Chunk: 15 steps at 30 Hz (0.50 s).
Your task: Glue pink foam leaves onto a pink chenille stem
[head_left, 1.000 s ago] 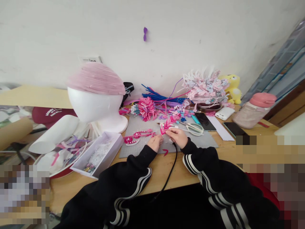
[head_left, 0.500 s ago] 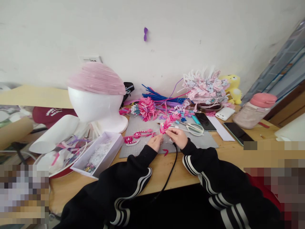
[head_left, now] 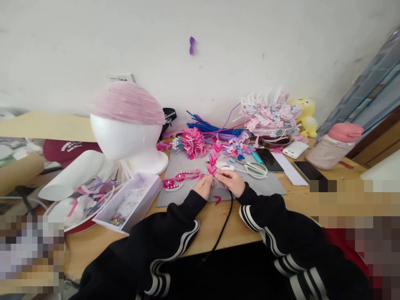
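Both hands meet over the grey cutting mat [head_left: 265,183] at the lower end of a pink leafy sprig [head_left: 213,156], made of fuzzy leaf pieces in rows. My left hand [head_left: 203,186] pinches the sprig's bottom end between thumb and finger. My right hand [head_left: 231,181] has its fingers closed at the same end, its fingertips against my left ones; the exact grip is hidden. A small loose pink leaf piece [head_left: 217,200] lies on the mat below. Left of my hands rests a pink curled ornament with white beads [head_left: 175,180]. White-handled scissors [head_left: 256,169] lie to the right.
A white foam head [head_left: 125,137] with a pink wrapped cap stands at left, behind a box of beads [head_left: 134,204]. Pink leaf bundles [head_left: 193,143] and blue stems [head_left: 206,125] lie at the back. Phones [head_left: 270,160] and a pink-lidded bottle [head_left: 334,146] are on the right. A black cable [head_left: 225,221] crosses the front edge.
The pink sprig has swung from leaning right to nearly upright, its tip moving left. My right hand has shifted slightly left and down. My left hand stays about where it was.
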Motion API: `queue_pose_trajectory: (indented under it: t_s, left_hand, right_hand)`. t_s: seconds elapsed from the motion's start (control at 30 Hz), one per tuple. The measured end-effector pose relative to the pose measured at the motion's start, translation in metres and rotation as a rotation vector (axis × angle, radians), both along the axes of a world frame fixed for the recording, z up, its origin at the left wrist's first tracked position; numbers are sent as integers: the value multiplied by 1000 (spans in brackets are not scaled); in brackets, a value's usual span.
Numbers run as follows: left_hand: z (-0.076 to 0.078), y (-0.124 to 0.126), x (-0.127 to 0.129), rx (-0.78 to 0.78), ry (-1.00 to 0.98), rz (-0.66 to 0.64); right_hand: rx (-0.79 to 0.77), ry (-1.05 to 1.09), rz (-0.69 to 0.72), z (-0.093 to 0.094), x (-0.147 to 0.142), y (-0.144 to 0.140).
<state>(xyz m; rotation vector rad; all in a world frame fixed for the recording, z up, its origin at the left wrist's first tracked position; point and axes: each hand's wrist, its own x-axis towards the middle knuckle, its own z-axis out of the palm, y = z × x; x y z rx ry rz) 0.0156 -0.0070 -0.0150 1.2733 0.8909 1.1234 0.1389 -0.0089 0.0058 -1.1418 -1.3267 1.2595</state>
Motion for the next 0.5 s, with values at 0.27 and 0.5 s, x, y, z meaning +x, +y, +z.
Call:
queue_pose_trajectory:
  t_s: [0.27,0.5]
  left_hand:
    - [-1,-1,-4,5,-32,-196]
    - [-12,6,-5,36,2,-241]
  right_hand:
    - [75,-10,38,-5,2,2]
    - [118,-8,108,-2,2,0]
